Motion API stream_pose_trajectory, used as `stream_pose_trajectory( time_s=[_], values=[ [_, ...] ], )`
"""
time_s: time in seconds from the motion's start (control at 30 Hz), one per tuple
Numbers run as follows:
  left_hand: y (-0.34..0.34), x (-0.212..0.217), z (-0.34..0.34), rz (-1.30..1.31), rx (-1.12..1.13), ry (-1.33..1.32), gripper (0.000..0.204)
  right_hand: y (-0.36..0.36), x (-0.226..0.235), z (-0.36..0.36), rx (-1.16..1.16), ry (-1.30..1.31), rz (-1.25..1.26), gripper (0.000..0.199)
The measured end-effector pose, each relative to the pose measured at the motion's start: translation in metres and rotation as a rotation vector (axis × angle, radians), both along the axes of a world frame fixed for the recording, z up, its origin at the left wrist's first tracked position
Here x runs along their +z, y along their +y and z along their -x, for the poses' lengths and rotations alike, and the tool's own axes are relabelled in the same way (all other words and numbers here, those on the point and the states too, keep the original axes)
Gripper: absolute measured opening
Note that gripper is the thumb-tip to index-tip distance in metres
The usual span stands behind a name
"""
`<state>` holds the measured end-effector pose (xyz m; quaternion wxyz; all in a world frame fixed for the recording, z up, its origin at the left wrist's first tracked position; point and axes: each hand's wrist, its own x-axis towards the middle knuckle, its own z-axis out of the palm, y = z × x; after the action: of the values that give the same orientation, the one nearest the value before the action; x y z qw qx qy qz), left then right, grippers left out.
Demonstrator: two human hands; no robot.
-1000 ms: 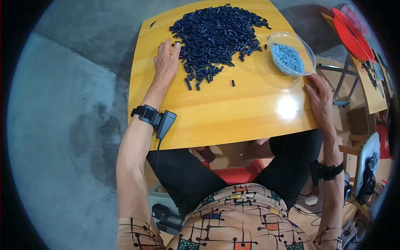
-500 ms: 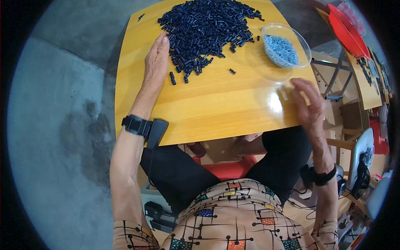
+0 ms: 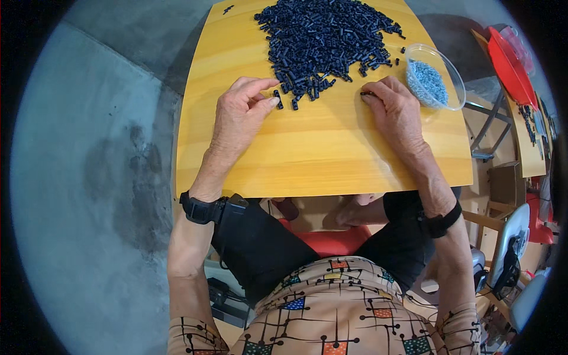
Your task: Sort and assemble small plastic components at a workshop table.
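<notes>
A heap of small black plastic pieces (image 3: 325, 44) spreads over the far part of the yellow table. My left hand (image 3: 236, 112) is at the heap's near left edge, thumb and forefinger apart around a loose black piece (image 3: 277, 98). The thumb tip is beside that piece, which appears to lie on the table. To the right of the heap, my right hand (image 3: 395, 112) closes thumb and forefinger on another small black plastic piece (image 3: 367, 93), mostly covered by the fingertips. A clear round tub (image 3: 452, 89) of small shiny bluish-silver parts (image 3: 429, 83) stands just beyond that hand.
The yellow table (image 3: 307, 160) ends close in front of my lap. A couple of stray black bits (image 3: 228, 9) lie at its far left corner. At the right are a red basin (image 3: 512, 68) on another table and a chair (image 3: 515, 242) with dark items on it.
My right hand has moved left and away from me, from the table's right edge to the lone black piece, and closed on it. My left hand has come down the heap's edge to another piece.
</notes>
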<state>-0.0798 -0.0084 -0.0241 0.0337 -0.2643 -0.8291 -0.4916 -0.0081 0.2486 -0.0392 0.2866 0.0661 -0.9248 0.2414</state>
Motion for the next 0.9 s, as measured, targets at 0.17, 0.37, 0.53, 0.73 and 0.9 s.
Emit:
stream_pose_trajectory(
  time_s=[0.17,0.37,0.53,0.73,0.9],
  values=[
    [0.000,-0.007,0.006,0.111,-0.074,0.049,0.026,0.003,-0.007,0.000,-0.034,-0.009,0.042,0.009],
    [-0.003,-0.007,0.007,0.210,-0.106,0.154,0.018,0.001,-0.007,0.000,-0.042,0.017,0.035,0.005],
    [0.004,-0.004,0.003,0.245,-0.112,0.205,0.012,0.004,-0.008,-0.001,-0.069,-0.026,0.050,0.006],
    [0.003,-0.006,-0.002,0.149,-0.080,0.204,0.011,0.005,-0.006,0.001,-0.068,0.002,0.020,0.007],
    [0.006,-0.004,-0.006,0.150,-0.112,0.279,0.011,0.005,-0.007,0.001,-0.071,0.056,0.011,0.006]
  ],
)
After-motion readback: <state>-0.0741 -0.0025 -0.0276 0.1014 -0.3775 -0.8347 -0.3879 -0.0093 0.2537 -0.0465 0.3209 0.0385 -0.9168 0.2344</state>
